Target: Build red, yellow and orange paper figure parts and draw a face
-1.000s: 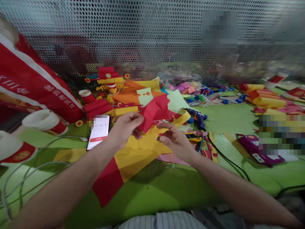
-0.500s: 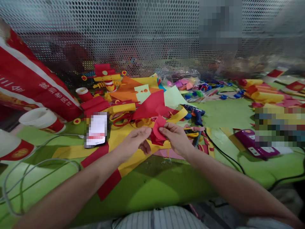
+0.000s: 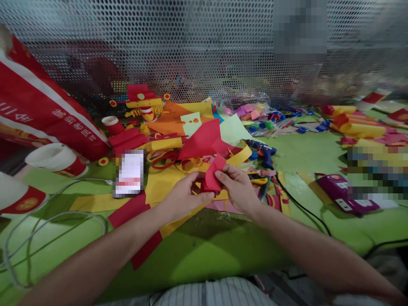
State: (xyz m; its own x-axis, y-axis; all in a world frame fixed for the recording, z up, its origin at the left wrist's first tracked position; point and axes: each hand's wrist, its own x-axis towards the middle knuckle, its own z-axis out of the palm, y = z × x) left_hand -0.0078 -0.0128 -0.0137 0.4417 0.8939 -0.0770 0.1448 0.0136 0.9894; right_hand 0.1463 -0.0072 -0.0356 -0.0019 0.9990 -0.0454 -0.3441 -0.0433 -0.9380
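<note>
The folded red paper strip (image 3: 215, 172) sits between the two hands, raised in front of the person and over the yellow paper sheet (image 3: 159, 182) on the green tabletop (image 3: 223, 259); its long axis runs roughly up and down in the view, with the top leaning toward the right; the upper end stands free above the fingers, while the darker lower folds drop toward the left palm.

The right hand (image 3: 240, 187) grips it — thumb and fingertips closed on its right edge, about midway along; the left hand (image 3: 180, 193) comes in from the other side, curled around the lower folds, its thumb pointing right along the bottom edge; its fingertips are hidden behind the paper, so I cannot tell whether they pinch it or merely cup it. Neither hand is clearly the nearer: the right meets the strip's upper side, the left its lower end, and the thumbs stand close together, the left one lower.

Beyond the strip lies a larger red paper sheet (image 3: 202, 140); the blue glue gun (image 3: 267, 155) lies past the right hand, the smartphone (image 3: 130, 172) beyond the left forearm — both apart from the fingers.
</note>
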